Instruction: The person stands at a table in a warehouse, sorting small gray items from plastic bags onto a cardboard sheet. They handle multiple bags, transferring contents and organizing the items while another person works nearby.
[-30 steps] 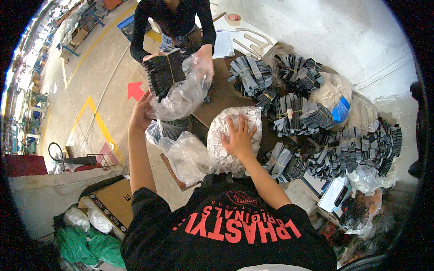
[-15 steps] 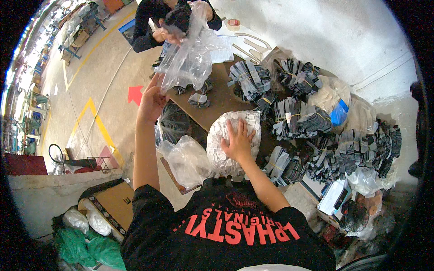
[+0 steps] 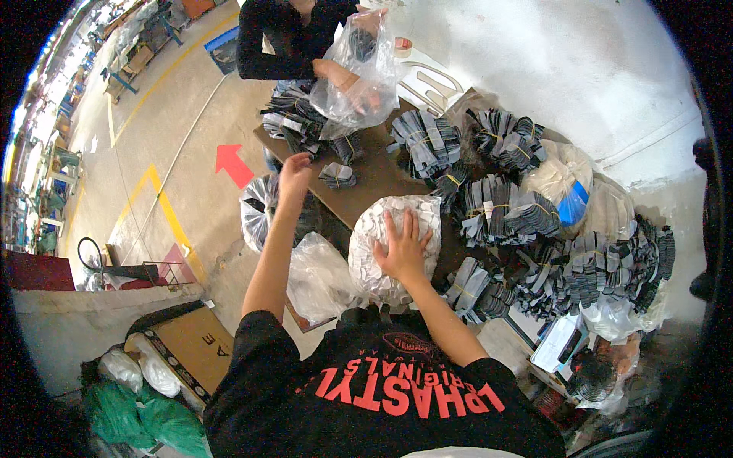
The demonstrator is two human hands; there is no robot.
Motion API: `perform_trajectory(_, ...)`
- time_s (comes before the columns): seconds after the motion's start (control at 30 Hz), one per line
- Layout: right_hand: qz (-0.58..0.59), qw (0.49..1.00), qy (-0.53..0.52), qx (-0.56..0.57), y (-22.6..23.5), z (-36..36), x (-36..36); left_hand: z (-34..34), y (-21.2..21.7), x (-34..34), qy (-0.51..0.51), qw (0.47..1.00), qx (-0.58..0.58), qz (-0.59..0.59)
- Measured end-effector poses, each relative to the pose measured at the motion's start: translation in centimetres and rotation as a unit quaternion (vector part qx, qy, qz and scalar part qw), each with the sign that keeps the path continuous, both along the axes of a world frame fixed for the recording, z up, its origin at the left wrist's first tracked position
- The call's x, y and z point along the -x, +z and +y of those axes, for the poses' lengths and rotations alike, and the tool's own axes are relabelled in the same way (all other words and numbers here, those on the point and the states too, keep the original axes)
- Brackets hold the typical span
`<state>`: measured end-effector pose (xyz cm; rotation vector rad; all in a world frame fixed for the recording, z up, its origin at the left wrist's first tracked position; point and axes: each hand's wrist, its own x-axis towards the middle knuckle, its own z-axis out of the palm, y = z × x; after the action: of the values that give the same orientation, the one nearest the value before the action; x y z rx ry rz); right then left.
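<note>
My right hand (image 3: 403, 250) lies with fingers spread on a round, clear plastic bag stuffed with small white pieces (image 3: 370, 267), at the table's near edge. My left hand (image 3: 295, 177) is raised over the table's left edge, fingers loosely bent, with nothing visible in it. Beside it lie a small banded bundle of grey strips (image 3: 337, 175) and a larger heap of dark strip bundles (image 3: 294, 114). Across the table, a co-worker in black sleeves holds a clear plastic bag (image 3: 355, 95), one hand inside it.
Several banded strip bundles (image 3: 427, 141) cover the brown table's (image 3: 374, 183) right side. Behind them stands a filled bag with a blue patch (image 3: 573, 198). A clear plastic bag (image 3: 324, 278) and a bag of dark pieces (image 3: 258, 214) are left of the table. A cardboard box (image 3: 195, 347) sits lower left.
My left hand has come down and right, away from the co-worker's bag. The co-worker's bag has moved right, and a hand now reaches into it. My right hand stays put.
</note>
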<state>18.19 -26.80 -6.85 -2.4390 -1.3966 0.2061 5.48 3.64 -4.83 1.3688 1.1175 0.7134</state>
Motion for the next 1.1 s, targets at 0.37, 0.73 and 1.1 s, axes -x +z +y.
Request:
perform_trajectory(0.37, -0.003, 1.0, 0.003, 0.015, -0.6, 0.3, -0.3, -4.7, -6.8, -3.9, -0.061, 0.947, -0.277, 0.149)
perform_trajectory(0.73, -0.015, 1.0, -0.006, 0.014, -0.3, 0.5, -0.2, -7.0, 1.4, -0.1, 0.021, 0.863, -0.496, -0.094)
perform_trajectory(1.1, -0.018, 1.0, -0.002, -0.009, 0.0, 0.6, -0.3, -2.4, 4.1, -8.9, 0.029, 0.911, 0.254, -0.325)
